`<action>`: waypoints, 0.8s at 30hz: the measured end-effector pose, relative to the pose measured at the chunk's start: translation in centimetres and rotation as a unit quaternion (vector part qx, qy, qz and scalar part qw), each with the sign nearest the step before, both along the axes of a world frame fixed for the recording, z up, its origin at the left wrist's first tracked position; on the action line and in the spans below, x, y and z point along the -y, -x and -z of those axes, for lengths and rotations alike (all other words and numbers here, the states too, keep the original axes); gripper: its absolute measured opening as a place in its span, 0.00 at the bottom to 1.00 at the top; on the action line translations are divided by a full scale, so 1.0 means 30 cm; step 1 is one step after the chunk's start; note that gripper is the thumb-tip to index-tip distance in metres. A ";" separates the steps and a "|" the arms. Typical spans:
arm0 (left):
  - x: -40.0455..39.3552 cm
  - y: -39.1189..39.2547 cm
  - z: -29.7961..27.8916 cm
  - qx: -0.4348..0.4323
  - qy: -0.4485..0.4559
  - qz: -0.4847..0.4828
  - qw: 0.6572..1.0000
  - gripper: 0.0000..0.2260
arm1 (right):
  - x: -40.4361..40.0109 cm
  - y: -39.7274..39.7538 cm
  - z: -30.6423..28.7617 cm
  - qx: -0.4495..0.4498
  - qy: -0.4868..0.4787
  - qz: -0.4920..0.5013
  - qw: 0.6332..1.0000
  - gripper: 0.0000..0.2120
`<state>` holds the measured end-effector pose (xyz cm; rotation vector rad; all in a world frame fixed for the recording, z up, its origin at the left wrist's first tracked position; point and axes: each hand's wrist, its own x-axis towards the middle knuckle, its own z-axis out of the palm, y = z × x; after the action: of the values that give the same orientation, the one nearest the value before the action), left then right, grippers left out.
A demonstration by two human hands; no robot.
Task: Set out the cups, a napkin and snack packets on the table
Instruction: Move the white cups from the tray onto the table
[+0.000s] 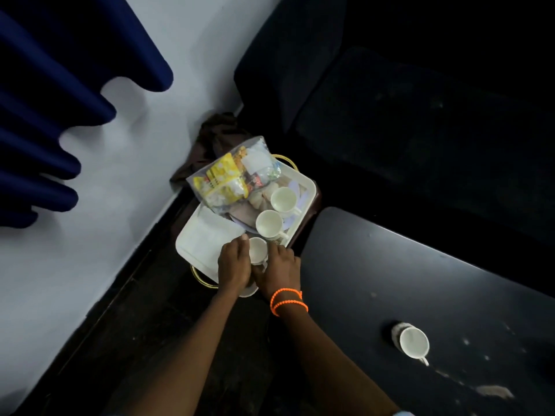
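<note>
A white tray (192, 250) rests on a low stool by the wall. On it stand two white cups (283, 200) (268, 223), a folded white napkin (210, 235) and a clear bag of snack packets (228, 178). A third white cup (257, 250) sits at the tray's near end. My left hand (234, 265) wraps its left side and my right hand (280, 271), with orange bead bands at the wrist, holds its right side by the handle. Another white cup (413, 343) stands on the dark table (390, 265) to the right.
A dark sofa (420, 115) fills the upper right behind the table. A brown cloth (216, 136) lies bunched against the pale wall (120, 205) beyond the tray. Blue curtain folds (45, 100) hang at the upper left. The floor below is dark.
</note>
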<state>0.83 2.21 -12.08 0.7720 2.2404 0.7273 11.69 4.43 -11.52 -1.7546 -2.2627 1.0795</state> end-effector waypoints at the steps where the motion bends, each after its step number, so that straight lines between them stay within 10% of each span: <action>1: -0.004 0.007 0.001 0.024 0.007 -0.018 1.000 0.22 | 0.000 0.009 0.007 0.001 -0.004 0.002 1.000 0.26; 15: 0.048 -0.193 -0.119 -0.073 -0.056 -0.044 0.995 0.26 | 0.003 -0.196 -0.081 -0.109 -0.022 0.023 0.994 0.23; 24: -0.085 -0.719 -0.019 0.085 0.009 0.131 0.988 0.25 | -0.045 -0.707 -0.016 -0.012 0.019 0.181 0.983 0.24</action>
<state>22.38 4.77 -11.52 0.9373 1.9438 0.6211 32.90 5.76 -11.04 -2.0482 -1.8185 1.0645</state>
